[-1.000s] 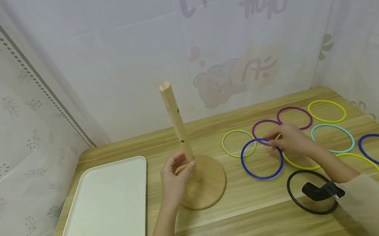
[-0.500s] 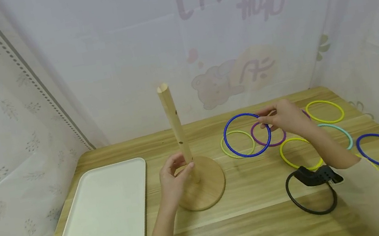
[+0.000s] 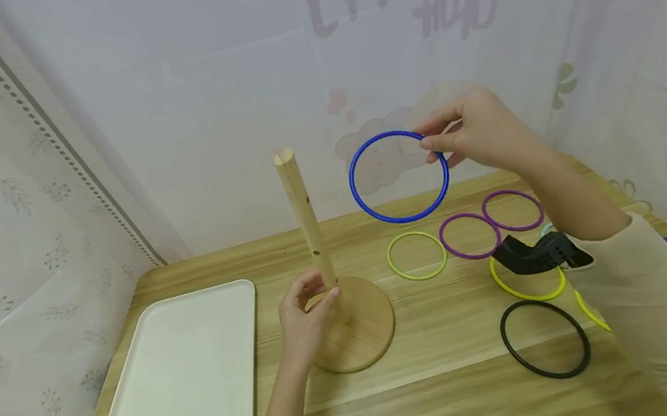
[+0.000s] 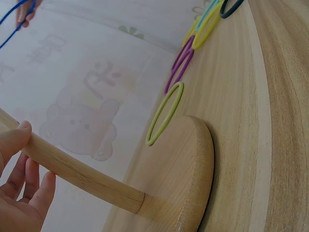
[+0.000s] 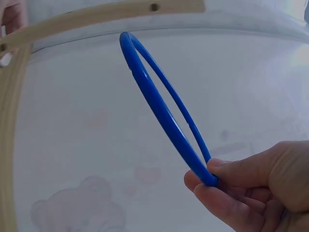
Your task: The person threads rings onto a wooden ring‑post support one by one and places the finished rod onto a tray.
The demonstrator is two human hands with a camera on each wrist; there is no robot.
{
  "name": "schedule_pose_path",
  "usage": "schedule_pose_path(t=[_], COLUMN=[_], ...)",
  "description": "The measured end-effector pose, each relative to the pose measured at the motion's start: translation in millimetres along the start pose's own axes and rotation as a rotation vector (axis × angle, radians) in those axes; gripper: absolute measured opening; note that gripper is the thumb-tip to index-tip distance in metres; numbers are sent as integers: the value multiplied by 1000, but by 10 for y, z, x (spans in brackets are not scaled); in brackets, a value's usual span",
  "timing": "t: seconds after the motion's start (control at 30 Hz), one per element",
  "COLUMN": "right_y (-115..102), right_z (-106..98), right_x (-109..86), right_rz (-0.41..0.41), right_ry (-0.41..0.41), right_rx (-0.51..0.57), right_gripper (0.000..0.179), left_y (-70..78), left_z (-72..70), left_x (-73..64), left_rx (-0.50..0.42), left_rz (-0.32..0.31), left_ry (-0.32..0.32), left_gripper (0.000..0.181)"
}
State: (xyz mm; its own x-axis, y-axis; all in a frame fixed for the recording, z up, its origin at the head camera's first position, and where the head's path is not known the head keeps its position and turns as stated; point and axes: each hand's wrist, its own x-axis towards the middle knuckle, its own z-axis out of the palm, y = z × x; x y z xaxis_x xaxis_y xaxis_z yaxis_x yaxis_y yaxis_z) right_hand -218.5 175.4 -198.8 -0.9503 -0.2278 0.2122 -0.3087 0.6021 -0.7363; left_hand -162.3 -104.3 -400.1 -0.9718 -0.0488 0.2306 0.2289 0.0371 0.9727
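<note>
We see the right hand [image 3: 473,133] pinching a blue plastic ring [image 5: 163,115] by its near edge, the thumb on one side and the fingertips on the other, so that the rest of the ring juts out beyond them, tilted, in the air. In the head view its far edge comes near the upper part of the wooden pole [image 3: 300,199] without touching. Our left hand [image 3: 306,319] has its thumb and fingers curled round that pole, low down, above its round base [image 3: 368,320]. Half a second ago we saw the held ring lower, overlapping the lime-green ring [image 3: 420,279] and a purple ring [image 3: 473,257]; now it is raised higher and a little nearer the pole, against the printed curtain [image 3: 211,110], and both those rings show whole on the tabletop [image 3: 439,404]. Our left hand keeps its place. Nearer us lies the black ring [image 3: 560,376]; on the other side of the pole is the cream tray [image 3: 172,389].
</note>
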Motion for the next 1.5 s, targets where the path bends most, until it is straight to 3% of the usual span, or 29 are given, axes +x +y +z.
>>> schedule_pose_path(t=[0.2, 0.4, 0.77, 0.97, 1.17, 1.5], right_y=[-406, -673, -990, -960, -822, -521], right_z=[-176, -269, -114, 83, 290, 580], right_x=[106, 166, 267, 303, 331, 275], right_rz=[-50, -108, -177, -225, -153, -73], right_ry=[16, 15, -50, -108, -179, -264], right_rx=[-10, -18, -75, -24, 59, 71], right_gripper=[27, 28, 28, 23, 22, 21], left_y=[-2, -7, -34, -68, -154, -284], left_z=[-5, 1, 20, -21, -183, -434], left_x=[-1, 4, 12, 3, -33, -136], left_rx=[2, -4, -7, 38, 146, 439], left_rz=[-1, 3, 8, 17, -21, -117], left_ry=[9, 12, 27, 13, -38, -100], left_gripper=[35, 35, 35, 32, 30, 25])
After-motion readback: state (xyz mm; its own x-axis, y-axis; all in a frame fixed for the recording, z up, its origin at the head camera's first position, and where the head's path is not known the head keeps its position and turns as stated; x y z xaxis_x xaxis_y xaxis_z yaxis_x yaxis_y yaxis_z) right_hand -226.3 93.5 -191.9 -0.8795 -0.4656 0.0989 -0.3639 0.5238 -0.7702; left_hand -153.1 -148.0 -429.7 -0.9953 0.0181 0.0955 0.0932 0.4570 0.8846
